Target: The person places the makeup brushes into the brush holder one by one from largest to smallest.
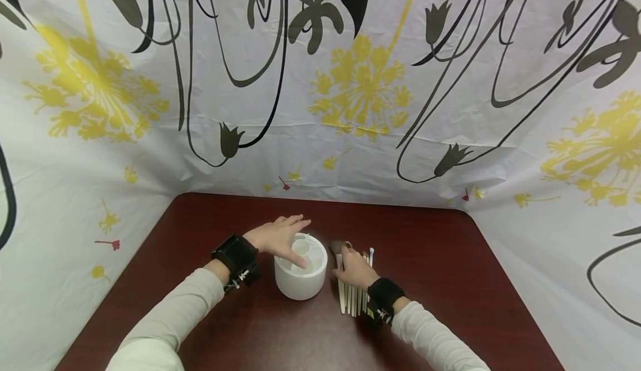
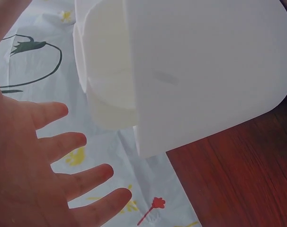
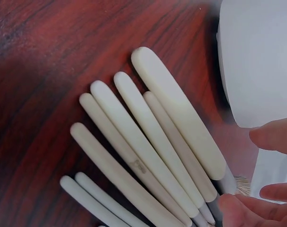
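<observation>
Your left hand, fingers spread, is above the left side of the white container, which is left of the brushes on the dark red table. Your right hand is over the brushes, thumb and fingers apart; can't tell if fingertips touch.

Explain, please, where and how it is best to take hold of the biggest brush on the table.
Probably the middle of its broad handle, pinched across from above, starting on the side facing the white pot. The brush lies flat, and a strip of bare table there leaves room, while a thinner brush lies close along the other side.
</observation>
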Demonstrator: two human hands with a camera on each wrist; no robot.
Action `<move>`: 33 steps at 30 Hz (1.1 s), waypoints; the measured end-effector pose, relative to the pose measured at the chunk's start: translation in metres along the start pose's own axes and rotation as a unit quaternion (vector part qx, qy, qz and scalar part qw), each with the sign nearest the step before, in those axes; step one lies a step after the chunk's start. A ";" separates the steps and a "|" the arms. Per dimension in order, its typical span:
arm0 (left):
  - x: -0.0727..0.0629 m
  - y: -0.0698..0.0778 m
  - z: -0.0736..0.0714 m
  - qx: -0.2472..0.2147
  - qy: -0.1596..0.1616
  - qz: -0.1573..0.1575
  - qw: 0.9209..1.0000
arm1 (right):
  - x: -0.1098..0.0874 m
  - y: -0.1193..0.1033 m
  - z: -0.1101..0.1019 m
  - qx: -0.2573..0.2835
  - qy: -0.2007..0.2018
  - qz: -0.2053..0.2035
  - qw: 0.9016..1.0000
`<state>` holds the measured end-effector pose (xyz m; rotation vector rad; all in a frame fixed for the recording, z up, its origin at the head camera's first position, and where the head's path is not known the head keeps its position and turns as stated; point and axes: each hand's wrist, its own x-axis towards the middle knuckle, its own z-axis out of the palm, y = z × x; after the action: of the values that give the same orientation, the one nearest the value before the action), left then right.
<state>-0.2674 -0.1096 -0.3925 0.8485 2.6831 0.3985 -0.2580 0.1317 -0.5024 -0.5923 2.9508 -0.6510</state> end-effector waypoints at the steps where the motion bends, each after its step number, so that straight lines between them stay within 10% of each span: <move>1: 0.000 0.000 0.001 -0.001 -0.001 0.000 1.000 | 0.000 0.000 0.001 0.000 -0.001 0.002 1.000; 33: 0.006 -0.002 0.019 -0.005 -0.020 -0.020 1.000 | -0.001 0.000 0.022 -0.023 0.004 0.010 1.000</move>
<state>-0.2662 -0.1045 -0.4118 0.7899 2.6544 0.3808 -0.2539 0.1234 -0.5223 -0.5637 2.9832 -0.5865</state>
